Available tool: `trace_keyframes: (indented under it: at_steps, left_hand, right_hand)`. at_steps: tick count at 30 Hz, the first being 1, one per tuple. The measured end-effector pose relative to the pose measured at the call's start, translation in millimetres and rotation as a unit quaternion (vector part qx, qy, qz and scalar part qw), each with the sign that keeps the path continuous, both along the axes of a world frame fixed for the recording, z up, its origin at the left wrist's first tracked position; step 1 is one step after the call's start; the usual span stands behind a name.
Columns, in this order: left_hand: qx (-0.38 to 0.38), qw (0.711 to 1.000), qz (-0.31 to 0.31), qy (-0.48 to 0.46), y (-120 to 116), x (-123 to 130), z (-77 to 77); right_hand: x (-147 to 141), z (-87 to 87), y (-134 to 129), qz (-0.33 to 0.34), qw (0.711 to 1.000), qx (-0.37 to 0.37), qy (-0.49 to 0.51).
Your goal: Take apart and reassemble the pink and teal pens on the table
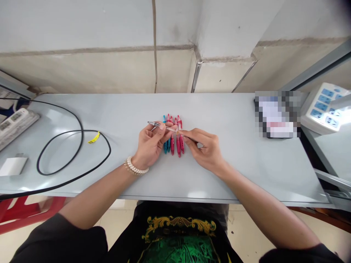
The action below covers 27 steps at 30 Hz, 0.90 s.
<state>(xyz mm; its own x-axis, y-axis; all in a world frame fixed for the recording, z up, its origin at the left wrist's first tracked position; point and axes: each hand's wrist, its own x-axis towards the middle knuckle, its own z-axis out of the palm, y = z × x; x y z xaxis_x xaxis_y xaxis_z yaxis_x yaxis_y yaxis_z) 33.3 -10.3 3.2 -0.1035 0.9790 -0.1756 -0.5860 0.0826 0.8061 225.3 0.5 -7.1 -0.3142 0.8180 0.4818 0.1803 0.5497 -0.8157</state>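
Observation:
My left hand (150, 143) is closed around a clear pen (155, 124), thumb on top, the pen lying nearly level and pointing toward my other hand. Thumb and fingers of my right hand (204, 148) pinch a small, thin piece at the pen's right end; its kind is too small to tell. Just beneath both hands, several pens lie side by side on the table. Pink-red pens (179, 150) are at the middle and right of this row, and blue pens (165, 148) at its left, partly hidden by my fingers.
The grey table (225, 182) runs up to the wall. To the left lie a looped black cable (79, 175) with a yellow tag (94, 137), a white plug adapter (13, 166) and a power strip (18, 126). A blurred phone (276, 117) and a white socket block (323, 107) are at right.

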Motion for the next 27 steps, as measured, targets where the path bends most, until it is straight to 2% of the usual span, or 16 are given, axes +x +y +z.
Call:
trace_keyframes:
  at_steps: [2,4,7,10,14,17,21,24,27]
  left_hand:
    - [-0.056,0.997,0.034,-0.028,3.0,-4.2,5.3]
    - [-0.114,0.99,0.061,-0.063,4.8,-7.8,12.8]
    - [-0.149,0.983,0.052,-0.097,3.6,-9.8,22.8]
    - [-0.135,0.986,0.017,-0.091,-0.3,-8.7,24.0]
    - [-0.082,0.995,-0.013,-0.055,-3.7,-7.3,13.0]
    - [-0.02,1.0,-0.013,-0.014,-4.9,-6.3,4.7]
    - [0.031,0.998,-0.023,0.046,-8.4,0.1,0.6]
    - [0.031,0.997,-0.041,0.052,-10.9,6.2,0.5]
    - [0.024,0.999,-0.03,0.036,-10.7,8.0,0.5]
  right_hand:
    - [4.8,6.1,0.6,-0.022,1.0,-0.009,0.003]
    - [7.3,11.6,-0.1,-0.032,0.997,-0.061,0.035]
    - [5.9,15.2,-4.0,-0.014,0.989,-0.115,0.089]
    - [2.4,14.6,-8.1,0.005,0.992,-0.095,0.085]
    - [0.5,12.3,-9.0,0.017,0.999,-0.003,0.045]
    - [-0.3,9.9,-8.2,0.009,0.999,0.042,0.019]
    - [-4.2,5.7,-11.1,-0.005,0.999,0.035,-0.008]
    - [-7.7,4.1,-14.7,-0.022,0.999,0.022,0.008]
    - [-8.4,4.5,-14.7,-0.044,0.998,0.051,0.02]
